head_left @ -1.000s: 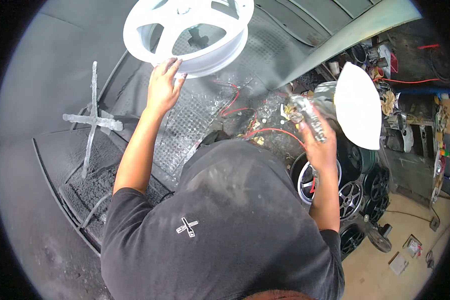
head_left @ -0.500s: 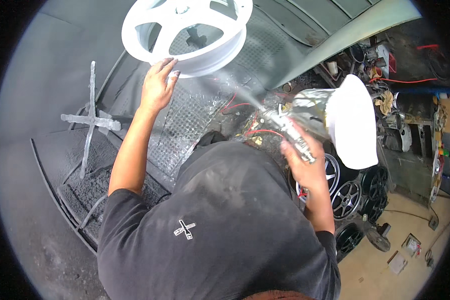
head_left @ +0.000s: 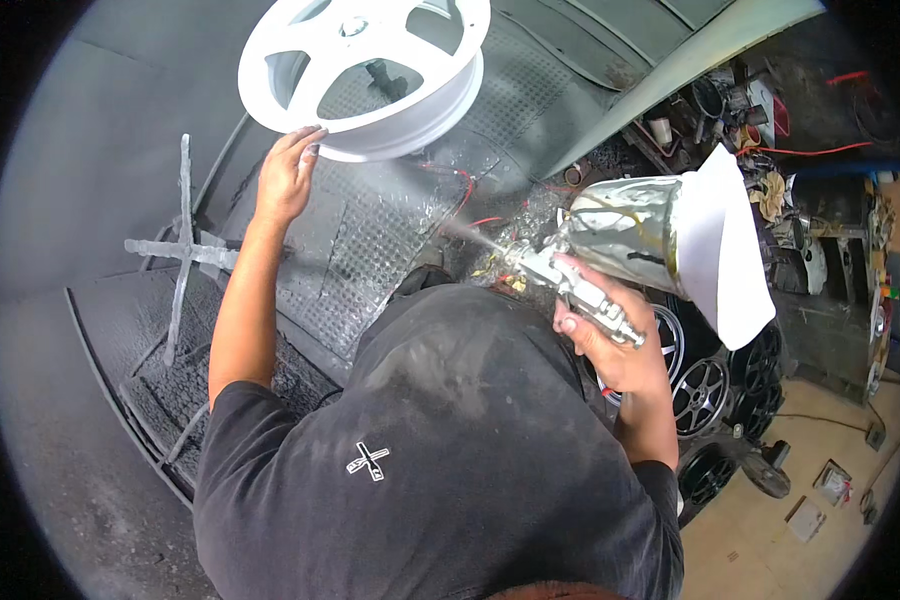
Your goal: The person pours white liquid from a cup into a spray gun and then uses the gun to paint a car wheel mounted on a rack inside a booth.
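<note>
A white spoked wheel rim (head_left: 395, 135) is held up at the top of the view; what supports it is mostly hidden. My left hand (head_left: 286, 180) touches its lower left edge, fingers stretched out along the lip, whitish at the tips. In my right hand (head_left: 615, 345) is a metal spray gun (head_left: 580, 290), the fingers wrapped round it. A pale mist (head_left: 470, 235) leaves its nozzle towards the upper left, below the rim. A shiny metal paint cup (head_left: 625, 230) lies sideways on the gun, with a white cover (head_left: 722, 250) over its far end.
A paint-crusted cross-shaped stand (head_left: 182, 248) is at the left. Behind my right arm lie several more wheels (head_left: 702, 395). A cluttered bench (head_left: 830, 290) with cups and rags runs along the right. A red hose (head_left: 467, 190) crosses the patterned metal floor (head_left: 370, 230).
My right hand has brought the spray gun slightly down, and its cup and cover have tilted. The left hand has slid a little left along the rim. The view has shifted slightly.
</note>
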Demonstrator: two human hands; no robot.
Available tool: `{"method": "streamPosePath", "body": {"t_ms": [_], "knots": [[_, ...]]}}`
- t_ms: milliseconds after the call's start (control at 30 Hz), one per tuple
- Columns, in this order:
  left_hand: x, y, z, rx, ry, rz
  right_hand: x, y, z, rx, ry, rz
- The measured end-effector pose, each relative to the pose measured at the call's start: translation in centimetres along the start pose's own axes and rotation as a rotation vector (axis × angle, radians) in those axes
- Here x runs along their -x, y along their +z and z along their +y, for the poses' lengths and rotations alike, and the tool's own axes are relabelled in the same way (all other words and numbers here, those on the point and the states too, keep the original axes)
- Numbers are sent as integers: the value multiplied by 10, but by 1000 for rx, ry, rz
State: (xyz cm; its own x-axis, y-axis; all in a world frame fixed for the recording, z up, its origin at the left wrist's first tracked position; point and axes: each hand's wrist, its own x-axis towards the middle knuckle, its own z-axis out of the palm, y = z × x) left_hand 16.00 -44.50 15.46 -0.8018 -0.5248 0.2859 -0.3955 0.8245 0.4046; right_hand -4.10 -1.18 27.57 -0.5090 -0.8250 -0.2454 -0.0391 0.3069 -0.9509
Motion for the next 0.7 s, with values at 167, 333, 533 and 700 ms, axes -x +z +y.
{"method": "streamPosePath", "body": {"t_ms": [167,333,533,700], "knots": [[-3,-20,-32,29,-21,-35,-4,-16,9,188,-150,247],[-14,-28,-43,5,-127,-16,-20,-33,9,129,-63,490],[-13,2,19,-39,23,-14,-13,-3,23,-8,33,203],[-5,22,24,-157,-10,25,-10,16,22,88,-76,103]]}}
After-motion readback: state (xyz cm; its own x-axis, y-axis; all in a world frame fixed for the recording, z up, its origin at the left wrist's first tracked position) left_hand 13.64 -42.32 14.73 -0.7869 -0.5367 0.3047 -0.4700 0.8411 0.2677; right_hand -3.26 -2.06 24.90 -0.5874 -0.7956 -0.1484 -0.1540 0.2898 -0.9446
